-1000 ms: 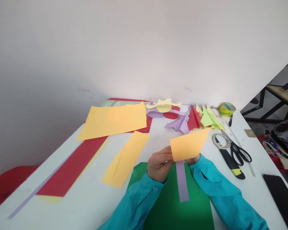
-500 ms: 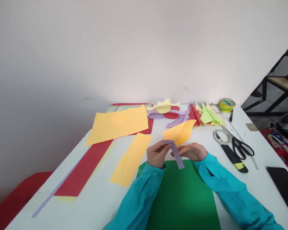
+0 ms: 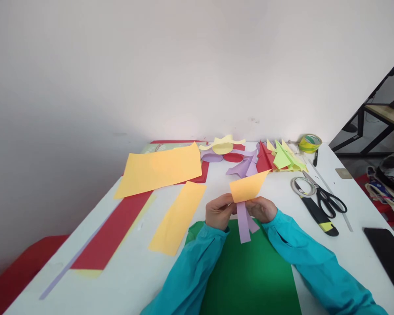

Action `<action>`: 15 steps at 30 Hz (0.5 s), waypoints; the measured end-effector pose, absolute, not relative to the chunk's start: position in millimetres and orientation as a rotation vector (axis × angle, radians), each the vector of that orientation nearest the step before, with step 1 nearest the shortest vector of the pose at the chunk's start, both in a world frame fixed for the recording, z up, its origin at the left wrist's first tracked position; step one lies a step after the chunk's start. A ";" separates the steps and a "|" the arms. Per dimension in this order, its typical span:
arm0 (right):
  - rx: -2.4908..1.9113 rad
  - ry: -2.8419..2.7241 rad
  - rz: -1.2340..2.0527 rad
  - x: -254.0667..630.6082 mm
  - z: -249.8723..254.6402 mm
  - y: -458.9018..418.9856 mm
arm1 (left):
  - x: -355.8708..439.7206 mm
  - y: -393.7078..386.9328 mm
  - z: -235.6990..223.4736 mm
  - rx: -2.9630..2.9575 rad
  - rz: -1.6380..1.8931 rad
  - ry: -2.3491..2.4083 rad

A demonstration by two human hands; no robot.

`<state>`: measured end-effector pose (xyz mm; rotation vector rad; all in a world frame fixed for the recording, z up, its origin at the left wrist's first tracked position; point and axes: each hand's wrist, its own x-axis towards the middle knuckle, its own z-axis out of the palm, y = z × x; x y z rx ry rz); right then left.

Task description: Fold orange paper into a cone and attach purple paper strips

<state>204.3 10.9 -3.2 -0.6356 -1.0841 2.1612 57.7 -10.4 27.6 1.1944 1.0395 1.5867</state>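
Note:
Above the green sheet (image 3: pixel 249 271), my left hand (image 3: pixel 219 213) and my right hand (image 3: pixel 263 210) pinch a curved piece of orange paper (image 3: pixel 249 186) from its two lower sides. A purple paper strip (image 3: pixel 243 223) hangs below the orange paper in two tails, one straight down and one slanting right. Where the strip meets the orange paper is hidden behind the paper and my fingers. Both hands are closed, with the fingertips close together. To the left of my left hand lies an orange paper strip (image 3: pixel 179 216) on the white table.
A large orange sheet (image 3: pixel 160 168) and a red strip (image 3: pixel 113 232) lie to the left. Folded paper shapes (image 3: pixel 265 157) stand along the wall. On the right are black scissors (image 3: pixel 330 201), a tape roll (image 3: pixel 304 187), a utility knife (image 3: pixel 320 216) and a black flat object (image 3: pixel 387 253).
The orange paper has tilted up and now stands in front of the strip's top. The purple strip now hangs in two tails. My hands have come closer together, both gripping.

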 end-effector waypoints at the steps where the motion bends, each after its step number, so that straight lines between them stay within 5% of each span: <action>1: -0.646 -1.068 2.172 203.9 -6.3 11.4 | 57.9 -11.0 28.3 1.195 1.592 1.040; 15: -0.788 -0.791 2.100 200.1 -26.1 13.6 | 51.6 -21.5 36.6 1.377 1.654 0.935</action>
